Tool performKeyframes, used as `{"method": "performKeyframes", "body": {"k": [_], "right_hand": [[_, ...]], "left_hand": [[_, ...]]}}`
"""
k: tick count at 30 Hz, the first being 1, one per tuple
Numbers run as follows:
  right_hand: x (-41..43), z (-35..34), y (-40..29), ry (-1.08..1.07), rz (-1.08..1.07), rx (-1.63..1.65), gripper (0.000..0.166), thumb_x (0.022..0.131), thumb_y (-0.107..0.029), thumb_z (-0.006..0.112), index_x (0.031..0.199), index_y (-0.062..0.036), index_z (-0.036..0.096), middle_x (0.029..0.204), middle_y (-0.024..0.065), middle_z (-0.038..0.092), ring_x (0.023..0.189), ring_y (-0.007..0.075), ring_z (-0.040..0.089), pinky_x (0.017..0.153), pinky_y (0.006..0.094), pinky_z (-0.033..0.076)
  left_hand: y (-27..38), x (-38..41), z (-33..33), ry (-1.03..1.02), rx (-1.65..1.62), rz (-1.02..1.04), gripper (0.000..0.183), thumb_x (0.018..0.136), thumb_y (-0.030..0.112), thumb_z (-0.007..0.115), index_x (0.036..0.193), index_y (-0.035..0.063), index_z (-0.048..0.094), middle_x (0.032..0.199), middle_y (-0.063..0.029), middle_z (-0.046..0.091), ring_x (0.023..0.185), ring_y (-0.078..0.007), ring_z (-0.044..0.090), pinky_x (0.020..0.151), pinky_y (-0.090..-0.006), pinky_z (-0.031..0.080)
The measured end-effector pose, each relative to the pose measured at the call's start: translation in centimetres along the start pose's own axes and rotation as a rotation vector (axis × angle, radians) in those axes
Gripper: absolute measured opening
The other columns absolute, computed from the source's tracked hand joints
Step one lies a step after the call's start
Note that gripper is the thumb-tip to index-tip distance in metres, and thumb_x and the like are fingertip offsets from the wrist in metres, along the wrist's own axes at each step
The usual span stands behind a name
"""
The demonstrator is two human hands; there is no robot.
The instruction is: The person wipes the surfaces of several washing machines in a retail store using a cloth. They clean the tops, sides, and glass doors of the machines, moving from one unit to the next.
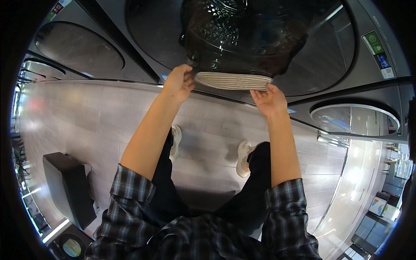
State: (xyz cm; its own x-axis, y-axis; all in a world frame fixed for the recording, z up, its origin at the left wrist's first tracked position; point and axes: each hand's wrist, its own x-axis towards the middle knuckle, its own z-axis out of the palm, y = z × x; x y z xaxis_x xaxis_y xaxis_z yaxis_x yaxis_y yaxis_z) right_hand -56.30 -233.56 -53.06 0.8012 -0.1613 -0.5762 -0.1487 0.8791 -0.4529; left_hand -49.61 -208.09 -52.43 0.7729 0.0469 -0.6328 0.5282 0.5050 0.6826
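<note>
A folded beige cloth with dark stripes (pixel 234 81) lies flat along the lower edge of a large dark glass door (pixel 331 55) on the machine before me. My right hand (pixel 271 100) grips the cloth's near right corner, palm up, thumb over it and fingers at its front edge. Beside the cloth's left end is my left hand (pixel 178 83), its fingers curled and slightly blurred. Whether those fingertips pinch the cloth or only touch it cannot be made out. Dark reflections cover the glass behind the cloth.
Similar machines with round doors flank this one, a dark door (pixel 81 45) at left and a silver-rimmed door (pixel 354 120) at right. A dark box-shaped seat (pixel 70 188) stands on the wood-look floor (pixel 208 130) at left. My shoes are below my hands.
</note>
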Motion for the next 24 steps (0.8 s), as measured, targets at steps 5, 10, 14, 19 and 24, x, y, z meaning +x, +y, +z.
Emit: {"method": "performKeyframes", "body": {"k": [5, 10, 14, 19, 24], "right_hand": [[0.0, 0.5, 0.5, 0.062, -0.018, -0.017, 0.038, 0.1, -0.018, 0.031, 0.128, 0.0059, 0.041, 0.132, 0.018, 0.043, 0.127, 0.0301, 0.041, 0.114, 0.0434, 0.028], [0.2, 0.3, 0.4, 0.054, -0.001, -0.007, 0.036, 0.1, -0.017, 0.032, 0.126, 0.0059, 0.042, 0.128, 0.0177, 0.046, 0.125, 0.0304, 0.043, 0.114, 0.0439, 0.028], [0.1, 0.5, 0.3, 0.047, 0.03, 0.001, 0.035, 0.1, -0.016, 0.034, 0.126, 0.0054, 0.043, 0.127, 0.0175, 0.046, 0.124, 0.0295, 0.044, 0.113, 0.0436, 0.03], [0.2, 0.4, 0.1, 0.062, 0.012, 0.041, 0.034, 0.101, -0.017, 0.034, 0.124, 0.0059, 0.045, 0.131, 0.0179, 0.043, 0.13, 0.0296, 0.038, 0.114, 0.0425, 0.028], [-0.1, 0.5, 0.2, 0.06, 0.011, 0.024, 0.035, 0.101, -0.018, 0.033, 0.126, 0.0063, 0.044, 0.13, 0.018, 0.043, 0.129, 0.0285, 0.039, 0.115, 0.0413, 0.028]], "left_hand": [[4.2, -8.7, 1.1, -0.321, -0.052, 1.037, 0.026, 0.088, 0.011, 0.056, 0.11, -0.0024, 0.06, 0.109, -0.0107, 0.062, 0.102, -0.0211, 0.061, 0.094, -0.0339, 0.047], [11.2, -19.9, -3.6, -0.532, 0.364, 1.91, 0.055, 0.092, 0.043, 0.052, 0.13, 0.0031, 0.051, 0.138, -0.0245, 0.044, 0.127, -0.0416, 0.045, 0.104, -0.0593, 0.036], [11.4, -21.5, -6.0, -0.622, 0.478, 1.99, 0.055, 0.092, 0.042, 0.054, 0.13, 0.0031, 0.051, 0.137, -0.0239, 0.046, 0.126, -0.0403, 0.046, 0.104, -0.0579, 0.037], [10.6, -20.6, -6.4, -0.649, 0.577, 1.984, 0.055, 0.09, 0.042, 0.056, 0.129, 0.003, 0.051, 0.135, -0.0232, 0.047, 0.126, -0.0388, 0.046, 0.104, -0.0561, 0.038], [10.0, -20.6, -5.9, -0.698, 0.64, 1.951, 0.056, 0.089, 0.041, 0.058, 0.129, 0.003, 0.051, 0.134, -0.0224, 0.048, 0.125, -0.0373, 0.047, 0.104, -0.0544, 0.038]]}}
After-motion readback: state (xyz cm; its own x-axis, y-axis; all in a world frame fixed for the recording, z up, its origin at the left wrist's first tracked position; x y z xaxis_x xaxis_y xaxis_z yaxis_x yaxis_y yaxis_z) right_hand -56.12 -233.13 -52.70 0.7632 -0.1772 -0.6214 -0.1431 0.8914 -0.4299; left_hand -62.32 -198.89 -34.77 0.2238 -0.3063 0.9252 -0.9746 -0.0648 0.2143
